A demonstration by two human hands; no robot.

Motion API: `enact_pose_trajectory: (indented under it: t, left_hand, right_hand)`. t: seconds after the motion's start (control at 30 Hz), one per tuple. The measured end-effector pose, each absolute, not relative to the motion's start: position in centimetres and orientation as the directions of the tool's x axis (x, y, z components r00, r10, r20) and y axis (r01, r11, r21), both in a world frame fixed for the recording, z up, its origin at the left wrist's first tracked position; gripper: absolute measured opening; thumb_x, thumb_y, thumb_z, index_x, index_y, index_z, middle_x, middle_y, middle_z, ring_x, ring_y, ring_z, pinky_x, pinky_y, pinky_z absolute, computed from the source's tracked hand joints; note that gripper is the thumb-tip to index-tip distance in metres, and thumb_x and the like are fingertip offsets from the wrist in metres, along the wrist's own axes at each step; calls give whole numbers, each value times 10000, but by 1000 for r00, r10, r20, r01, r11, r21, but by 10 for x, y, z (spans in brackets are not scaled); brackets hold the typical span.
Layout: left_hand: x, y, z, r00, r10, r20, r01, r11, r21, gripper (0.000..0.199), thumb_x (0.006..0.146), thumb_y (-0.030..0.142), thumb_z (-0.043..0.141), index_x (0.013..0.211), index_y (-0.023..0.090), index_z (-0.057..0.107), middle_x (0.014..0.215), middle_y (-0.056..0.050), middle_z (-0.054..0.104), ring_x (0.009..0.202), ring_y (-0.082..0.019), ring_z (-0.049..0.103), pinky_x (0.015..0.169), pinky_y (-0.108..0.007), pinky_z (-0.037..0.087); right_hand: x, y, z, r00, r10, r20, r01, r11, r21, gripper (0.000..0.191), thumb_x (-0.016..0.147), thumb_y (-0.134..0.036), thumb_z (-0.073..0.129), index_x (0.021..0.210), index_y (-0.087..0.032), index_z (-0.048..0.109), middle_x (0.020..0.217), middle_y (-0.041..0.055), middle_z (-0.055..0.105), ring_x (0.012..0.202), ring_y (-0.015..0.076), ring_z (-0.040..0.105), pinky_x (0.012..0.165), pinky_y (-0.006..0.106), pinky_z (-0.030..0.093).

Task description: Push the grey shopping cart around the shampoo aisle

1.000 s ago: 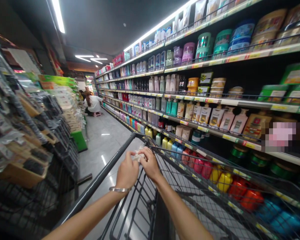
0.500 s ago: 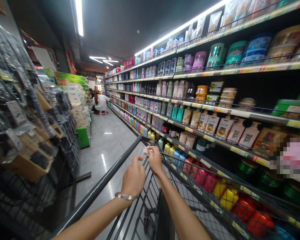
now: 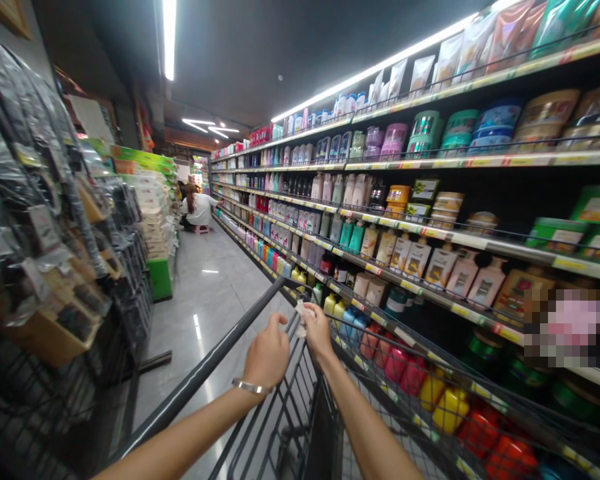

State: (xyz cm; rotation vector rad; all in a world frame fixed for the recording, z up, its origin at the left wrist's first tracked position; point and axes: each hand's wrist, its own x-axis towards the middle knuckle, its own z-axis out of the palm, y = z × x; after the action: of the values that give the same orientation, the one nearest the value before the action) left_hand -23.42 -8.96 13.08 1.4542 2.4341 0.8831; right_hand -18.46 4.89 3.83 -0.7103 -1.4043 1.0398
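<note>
A small whitish crumpled piece, like paper (image 3: 301, 319), is pinched in the fingers of my right hand (image 3: 317, 332), over the far corner of a dark metal shopping cart (image 3: 215, 347). Just left of it, my left hand (image 3: 267, 353) is raised above the cart with its fingers curled and the index finger bent forward. Whether anything is between the left fingers is hidden. A silver bracelet (image 3: 251, 386) circles the left wrist. The two hands are close but apart.
Shelves of bottles and jars (image 3: 430, 267) line the right side. On the left hang plastic-wrapped goods (image 3: 45, 200), with stacked packs (image 3: 153, 220) beyond. Further down the grey-floored aisle, a person in white (image 3: 199, 208) sits on a low pink stool.
The whitish piece now hangs more upright and shows more between the right fingers. My right hand has shifted slightly right and down. The view has shifted a little along the shelves.
</note>
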Motion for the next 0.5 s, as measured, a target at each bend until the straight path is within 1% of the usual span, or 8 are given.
enact_pose_trajectory:
  t: [0.1,0.23,0.4,0.5]
  left_hand:
    - [-234,-87,131,-524,839,145,741,364,565,314,825,141,321,1084,194,491,673,-20,650,693,-195,634,642,-274,379]
    - [-234,-85,129,-534,831,157,738,367,566,305,823,144,328,1065,192,508,694,-22,655,739,-189,644,681,-271,398]
    - [-234,-85,130,-540,823,175,735,360,575,291,822,166,334,1029,194,537,780,-53,675,819,-217,646,716,-289,416]
    - [-234,-84,129,-567,806,169,703,368,608,290,817,166,339,1019,188,545,856,-73,681,876,-225,645,733,-291,430]
  right_hand:
    - [-175,25,32,-127,891,435,-145,417,-897,358,686,-194,487,1021,-214,612,1002,35,604,939,187,580,844,296,458]
    - [-167,-5,30,-145,872,467,-139,449,-883,365,697,-141,468,1031,-222,591,1025,43,578,996,191,562,922,331,434]
    - [-158,-31,34,-204,833,514,-137,495,-858,337,697,-82,440,958,-225,598,966,42,577,961,190,568,897,338,451]
    - [-153,-46,37,-242,799,551,-128,537,-834,369,691,-49,397,951,-221,594,944,40,577,923,179,574,855,317,466]
